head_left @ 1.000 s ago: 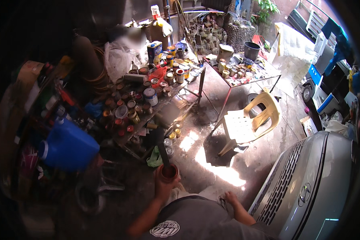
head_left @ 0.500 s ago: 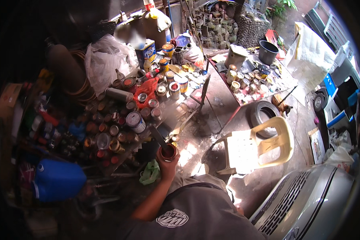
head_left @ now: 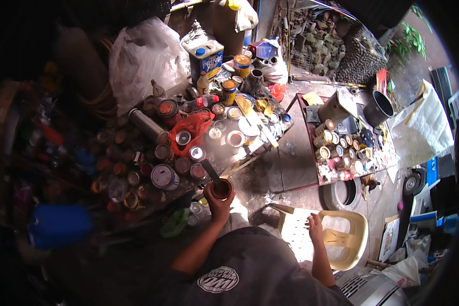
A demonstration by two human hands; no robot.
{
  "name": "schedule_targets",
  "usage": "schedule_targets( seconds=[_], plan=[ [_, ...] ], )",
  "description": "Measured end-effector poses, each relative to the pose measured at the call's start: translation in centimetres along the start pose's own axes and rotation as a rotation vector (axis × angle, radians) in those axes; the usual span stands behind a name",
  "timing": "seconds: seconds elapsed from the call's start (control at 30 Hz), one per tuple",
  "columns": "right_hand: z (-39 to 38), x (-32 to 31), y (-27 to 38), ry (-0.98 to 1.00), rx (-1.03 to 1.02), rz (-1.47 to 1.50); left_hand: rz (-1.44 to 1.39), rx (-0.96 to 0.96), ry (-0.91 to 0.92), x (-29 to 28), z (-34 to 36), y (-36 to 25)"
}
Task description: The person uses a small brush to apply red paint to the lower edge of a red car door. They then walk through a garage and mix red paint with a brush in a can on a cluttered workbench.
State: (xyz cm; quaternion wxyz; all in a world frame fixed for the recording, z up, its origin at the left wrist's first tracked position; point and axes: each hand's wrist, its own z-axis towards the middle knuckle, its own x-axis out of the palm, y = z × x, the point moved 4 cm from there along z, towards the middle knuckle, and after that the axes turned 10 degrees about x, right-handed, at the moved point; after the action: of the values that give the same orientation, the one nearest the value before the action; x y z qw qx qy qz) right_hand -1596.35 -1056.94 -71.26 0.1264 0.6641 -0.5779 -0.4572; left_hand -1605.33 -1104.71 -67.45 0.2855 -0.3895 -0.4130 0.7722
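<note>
My left hand (head_left: 217, 206) is closed around a small open can (head_left: 222, 189) with a reddish-brown inside. A dark flat stick (head_left: 210, 172) stands in the can and leans toward the crowded bench. Over the plastic chair's seat, my right hand (head_left: 314, 223) hangs with its fingers apart and nothing in it. Closest to the can is the near edge of a bench covered with paint cans, among them a larger light-lidded can (head_left: 164, 176) and a red plastic bag (head_left: 191, 128).
The cream plastic chair (head_left: 346, 255) stands at my right, with a tire (head_left: 329, 196) behind it. Beyond is a low table (head_left: 280, 171) with small jars, and a black bucket (head_left: 378, 108). A blue jug (head_left: 61, 226) is at lower left. A silver panel with slots (head_left: 362, 283) lies lower right.
My right hand has come up into view over the chair. My left hand still holds the can and stick. The view has shifted, bringing the bench and far table nearer.
</note>
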Motion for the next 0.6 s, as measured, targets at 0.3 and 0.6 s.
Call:
schedule_targets(
  seconds=[0.3, 0.6],
  plan=[
    [3.9, 1.2, 5.1, 0.162, 0.078, -0.191, 0.130, -0.142, -0.102, 6.8, 5.2, 5.4],
    [11.8, 3.4, 22.4, 0.311, -0.178, -0.438, 0.090, -0.381, -0.395, 12.0, 5.8, 10.7]
  ],
)
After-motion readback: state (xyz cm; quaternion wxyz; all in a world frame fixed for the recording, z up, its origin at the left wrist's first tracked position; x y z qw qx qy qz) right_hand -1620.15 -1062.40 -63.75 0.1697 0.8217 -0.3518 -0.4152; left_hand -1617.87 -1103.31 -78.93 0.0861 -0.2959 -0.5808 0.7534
